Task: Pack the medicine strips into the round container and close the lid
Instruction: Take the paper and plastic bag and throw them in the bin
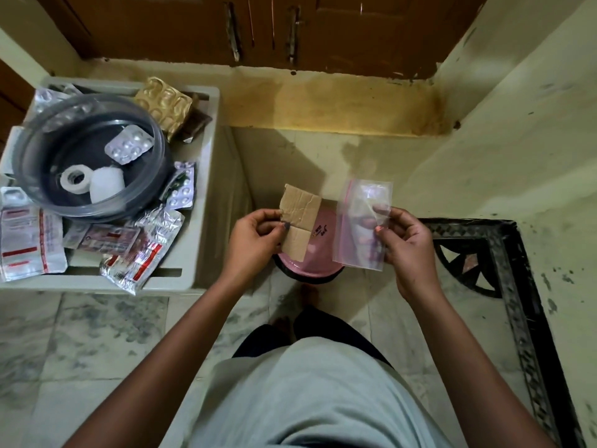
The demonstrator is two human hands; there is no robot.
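Observation:
The round grey container (155,176) stands open on a pale stool at the left, holding a silver medicine strip (128,144), a tape roll (75,180) and a white wad. Around it lie several strips: a gold one (164,103), a silver one (182,190), foil packs with red stripes (142,250) and a white pack (29,244). My left hand (255,236) pinches a creased brown cardboard piece (298,221). My right hand (403,244) holds an empty clear zip bag (361,221). Both hands are over the floor, right of the stool.
The stool (193,247) fills the left side. A pink round lid (310,263) on a dark base sits on the floor under my hands. Brown cabinet doors (258,27) are ahead, a wall to the right, and a black patterned frame (504,253) lies on the floor at right.

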